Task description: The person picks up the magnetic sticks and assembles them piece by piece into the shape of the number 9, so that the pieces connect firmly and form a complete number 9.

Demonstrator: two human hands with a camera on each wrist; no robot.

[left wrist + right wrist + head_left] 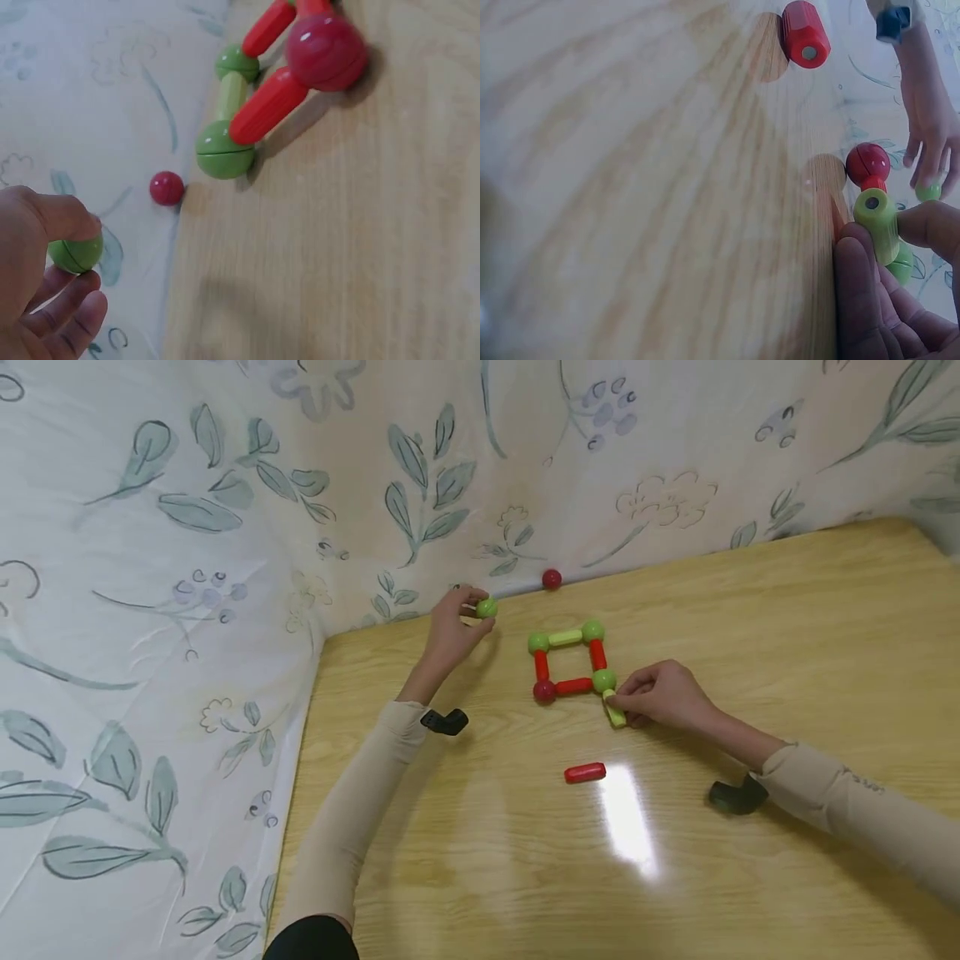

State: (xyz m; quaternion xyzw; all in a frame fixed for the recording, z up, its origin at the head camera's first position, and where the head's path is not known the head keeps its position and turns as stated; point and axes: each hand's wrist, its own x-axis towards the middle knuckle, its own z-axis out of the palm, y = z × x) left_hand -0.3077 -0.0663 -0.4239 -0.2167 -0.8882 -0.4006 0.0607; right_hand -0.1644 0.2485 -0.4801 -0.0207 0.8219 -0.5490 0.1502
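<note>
My left hand [455, 631] pinches a green ball [487, 607] between thumb and fingers, raised near the table's back edge. With thumb and fingers my right hand [667, 697] grips a yellow-green magnetic rod [881, 225], whose far end meets a green corner ball [604, 680]. That ball belongs to a square frame of rods and balls lying on the table. One red ball [544, 692] and two more green balls [592, 631] form its other corners. Three sides are red rods [573, 687]; the back side is a yellow-green rod [566, 637].
A loose red rod [585, 772] lies on the wooden table [465, 827] in front of the square. Behind the square, a single red ball [552, 579] sits at the back edge against the leaf-patterned cloth [435, 485]. Dark wrist devices [738, 795] are on both forearms.
</note>
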